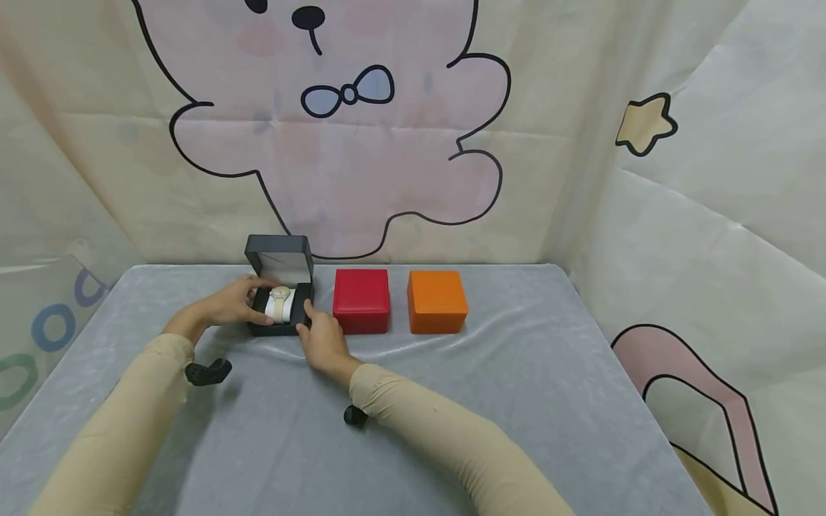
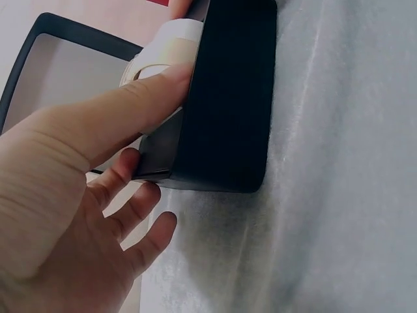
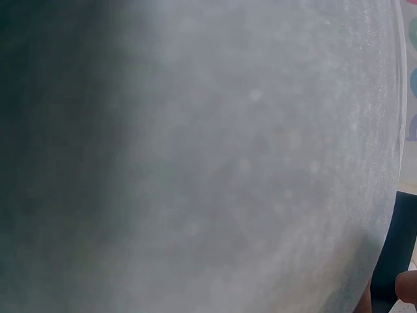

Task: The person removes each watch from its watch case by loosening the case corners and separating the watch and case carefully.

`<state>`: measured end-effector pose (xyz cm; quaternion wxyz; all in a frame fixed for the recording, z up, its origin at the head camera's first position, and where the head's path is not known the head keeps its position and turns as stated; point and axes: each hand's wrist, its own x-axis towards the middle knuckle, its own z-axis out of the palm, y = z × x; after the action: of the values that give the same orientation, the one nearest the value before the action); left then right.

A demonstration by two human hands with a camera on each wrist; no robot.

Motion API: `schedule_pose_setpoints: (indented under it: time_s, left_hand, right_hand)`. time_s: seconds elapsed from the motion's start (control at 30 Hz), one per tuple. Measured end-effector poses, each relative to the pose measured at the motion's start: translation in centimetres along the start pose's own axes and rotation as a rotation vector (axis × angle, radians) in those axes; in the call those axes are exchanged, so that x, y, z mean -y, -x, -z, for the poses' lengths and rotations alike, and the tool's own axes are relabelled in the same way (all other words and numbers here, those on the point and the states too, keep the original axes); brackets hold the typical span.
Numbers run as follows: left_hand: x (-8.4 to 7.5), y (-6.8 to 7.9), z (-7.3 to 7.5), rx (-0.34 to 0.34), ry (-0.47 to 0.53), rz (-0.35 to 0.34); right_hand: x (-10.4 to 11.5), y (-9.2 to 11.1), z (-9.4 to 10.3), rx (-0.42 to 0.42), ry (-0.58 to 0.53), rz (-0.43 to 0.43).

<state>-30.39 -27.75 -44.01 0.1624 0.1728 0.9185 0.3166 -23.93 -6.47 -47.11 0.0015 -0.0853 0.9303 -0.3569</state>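
An open dark grey watch box (image 1: 274,330) stands at the back left of the table, its lid (image 1: 277,244) raised behind it. Inside, a pale-strapped watch (image 1: 280,293) is wrapped round a white cushion (image 1: 287,308). My left hand (image 1: 226,304) reaches in from the left, thumb at the cushion's front and index finger at its back, pinching it. In the left wrist view, the other fingers (image 2: 153,244) hang loosely beside the box (image 2: 228,98). My right hand (image 1: 324,345) grips the box's right front corner; the right wrist view shows only a fingertip (image 3: 407,287) against the box's dark side.
To the right of the watch box stand a closed red box (image 1: 361,301) and a closed orange box (image 1: 437,302). Grey cloth (image 1: 503,401) covers the table. Printed curtains (image 1: 400,179) hang behind and at both sides.
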Motion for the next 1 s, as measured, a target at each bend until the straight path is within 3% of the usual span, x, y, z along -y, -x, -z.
schedule_pose_setpoints:
  time_s: [0.33,0.63,1.0]
  left_hand:
    - [-0.3,-0.3,-0.2,-0.005,-0.048,-0.005]
    - [-0.6,0.3,-1.1,-0.107,-0.04,-0.135]
    - [0.3,0.8,-1.2,-0.16,0.007,-0.115]
  right_hand:
    - [0.0,0.0,0.1,-0.003,-0.002,0.001]
    - [-0.3,0.4,0.1,-0.005,-0.003,0.004]
    - [-0.1,0.0,-0.1,-0.002,0.009,0.016]
